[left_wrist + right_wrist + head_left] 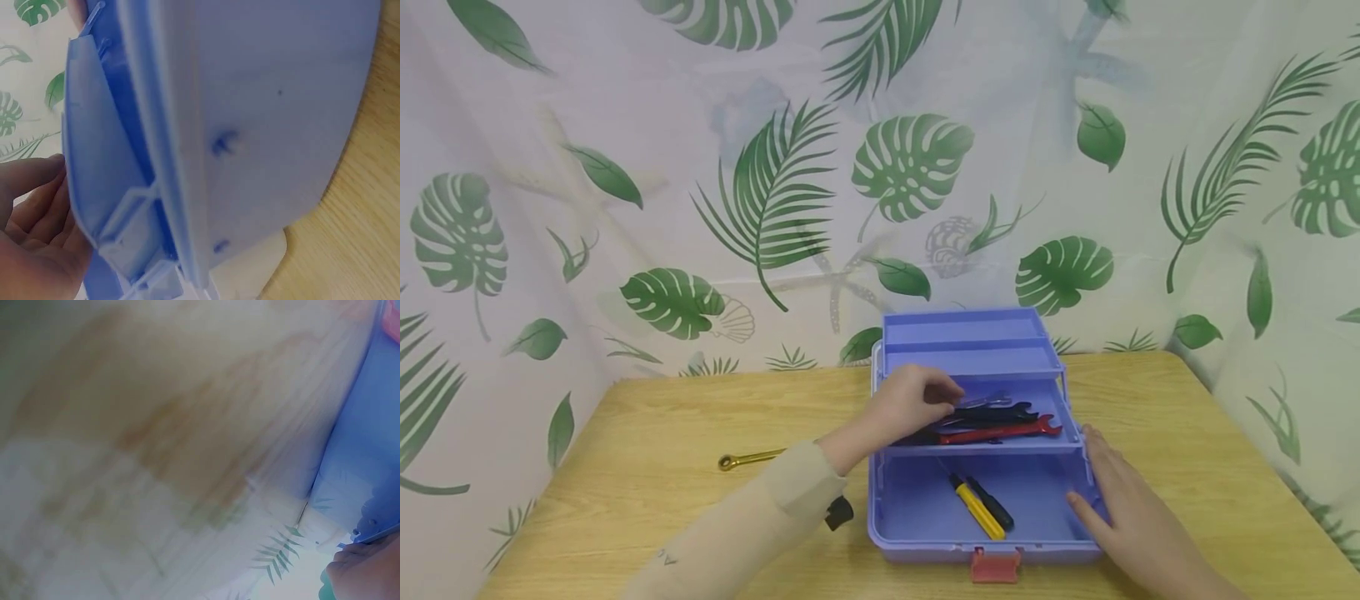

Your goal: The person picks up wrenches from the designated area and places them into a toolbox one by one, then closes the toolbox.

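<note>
A blue-purple toolbox (895, 550) stands on the table with its tiers raised. Over the left part of its middle tray (1067, 421) is my left hand (910, 400), thumb and forefinger apart, with nothing visible between them. Close to those fingertips lie a red wrench (1000, 432), black wrenches (996, 414) and a silvery wrench (988, 401). In the left wrist view the tray wall partly hides the left hand (37, 219). My right hand (1138, 508) rests against the toolbox's right side, fingers extended and thumb at the rim.
A yellow-handled screwdriver (979, 510) and a black-handled one (991, 502) lie in the bottom compartment. The upper tray (970, 333) stands behind. A gold wrench (748, 459) lies on the wooden table (662, 433), partly behind the left sleeve. A pink latch (996, 567) hangs at the front.
</note>
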`<act>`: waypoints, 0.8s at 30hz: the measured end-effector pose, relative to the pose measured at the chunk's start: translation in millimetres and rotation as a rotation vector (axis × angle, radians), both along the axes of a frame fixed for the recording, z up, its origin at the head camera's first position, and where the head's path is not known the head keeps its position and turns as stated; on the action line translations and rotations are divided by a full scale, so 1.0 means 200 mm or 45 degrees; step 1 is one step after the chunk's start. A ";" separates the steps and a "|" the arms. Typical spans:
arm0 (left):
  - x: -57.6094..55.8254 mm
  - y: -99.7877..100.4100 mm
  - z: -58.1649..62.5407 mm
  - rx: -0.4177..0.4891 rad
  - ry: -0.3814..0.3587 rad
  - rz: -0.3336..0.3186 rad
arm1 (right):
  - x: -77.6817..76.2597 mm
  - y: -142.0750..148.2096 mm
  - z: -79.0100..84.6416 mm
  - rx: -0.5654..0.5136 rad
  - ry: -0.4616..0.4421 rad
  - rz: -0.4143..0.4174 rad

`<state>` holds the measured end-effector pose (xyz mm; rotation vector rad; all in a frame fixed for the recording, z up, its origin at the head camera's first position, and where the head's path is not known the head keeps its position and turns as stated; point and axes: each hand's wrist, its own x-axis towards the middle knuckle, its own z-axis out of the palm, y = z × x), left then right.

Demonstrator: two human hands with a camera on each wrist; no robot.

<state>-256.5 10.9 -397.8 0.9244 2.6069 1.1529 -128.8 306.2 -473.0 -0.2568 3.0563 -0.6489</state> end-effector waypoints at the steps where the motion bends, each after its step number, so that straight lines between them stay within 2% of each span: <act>1: 0.00 -0.01 0.00 0.011 -0.007 0.000 | 0.00 0.00 0.00 0.001 -0.003 0.001; 6: 0.00 -0.05 0.00 0.062 -0.039 0.004 | 0.00 0.00 0.00 0.003 -0.009 0.006; 13: 0.02 -0.11 -0.01 0.121 -0.036 0.031 | 0.00 0.00 -0.01 -0.007 -0.014 0.007; 18: 0.02 -0.16 -0.02 0.140 -0.027 0.056 | 0.00 0.00 -0.01 -0.018 -0.022 0.002; 24: 0.03 -0.24 -0.01 0.173 -0.031 0.113 | 0.00 0.01 -0.01 -0.036 -0.002 0.011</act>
